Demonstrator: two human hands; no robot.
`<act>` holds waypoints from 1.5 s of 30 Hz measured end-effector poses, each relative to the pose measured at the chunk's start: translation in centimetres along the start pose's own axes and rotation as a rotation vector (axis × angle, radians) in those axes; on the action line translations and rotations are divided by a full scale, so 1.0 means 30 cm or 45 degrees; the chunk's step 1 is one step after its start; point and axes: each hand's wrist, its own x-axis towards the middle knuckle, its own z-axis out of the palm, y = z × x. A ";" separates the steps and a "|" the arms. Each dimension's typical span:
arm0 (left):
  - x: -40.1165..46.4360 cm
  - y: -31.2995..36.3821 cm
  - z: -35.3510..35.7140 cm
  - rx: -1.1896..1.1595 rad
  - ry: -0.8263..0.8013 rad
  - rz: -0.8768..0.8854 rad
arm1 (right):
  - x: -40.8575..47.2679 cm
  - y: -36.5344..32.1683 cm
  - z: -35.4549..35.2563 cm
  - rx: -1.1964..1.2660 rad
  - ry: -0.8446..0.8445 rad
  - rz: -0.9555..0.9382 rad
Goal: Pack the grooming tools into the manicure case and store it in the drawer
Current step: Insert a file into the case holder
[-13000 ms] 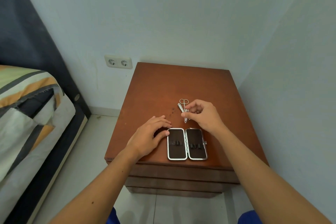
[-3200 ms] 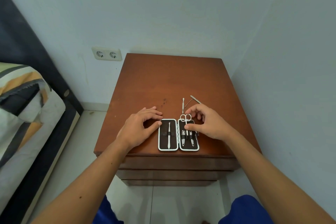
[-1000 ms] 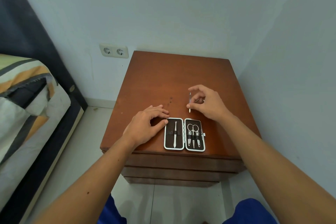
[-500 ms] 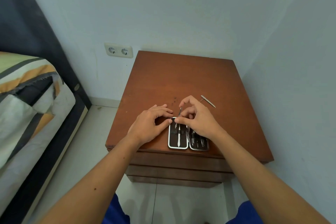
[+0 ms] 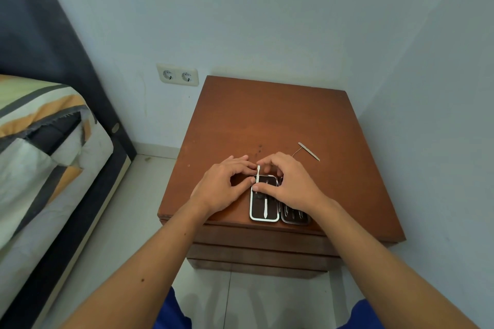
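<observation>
Presently the manicure case [image 5: 264,201] lies open and flat on the brown wooden table [image 5: 267,120], close to its near edge, with both halves facing up. The left half, dark-lined with a pale metal rim, carries one slim metal tool [image 5: 265,205] lying lengthwise through its centre loop. The right half is mostly hidden under the right hand [image 5: 290,184]; a few metal tool ends show at its near end, but which tools they are cannot be told. The right hand is curled over the case, thumb and fingertips pinched on a thin metal implement [image 5: 257,175] whose upper end stands just past the far rim of the left half; its lower end appears to rest against the lining, though the thumb covers the contact. The left hand [image 5: 223,184] rests palm down on the table just beside the case, fingers bent, thumb tip touching the case's left rim near the implement; it grips nothing. One loose nail file [image 5: 308,151] lies on the table beyond and to the right of the hands, apart from the case. A double wall socket [image 5: 177,76] sits on the wall left of the table. A bed with striped bedding [image 5: 40,136] stands at the left. No brand, label or writing is legible on any item.
</observation>
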 end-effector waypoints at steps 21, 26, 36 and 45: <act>-0.012 0.010 -0.005 -0.036 0.047 -0.021 | -0.079 -0.029 -0.019 -0.238 -0.046 -0.062; -0.010 0.009 -0.010 -0.059 0.025 -0.031 | -0.081 -0.025 -0.012 -0.211 -0.048 -0.068; -0.009 0.004 -0.012 -0.050 0.020 -0.026 | -0.084 -0.030 -0.012 -0.250 -0.050 -0.067; -0.008 0.001 -0.011 -0.039 0.019 -0.022 | -0.100 -0.036 -0.024 -0.261 -0.117 -0.081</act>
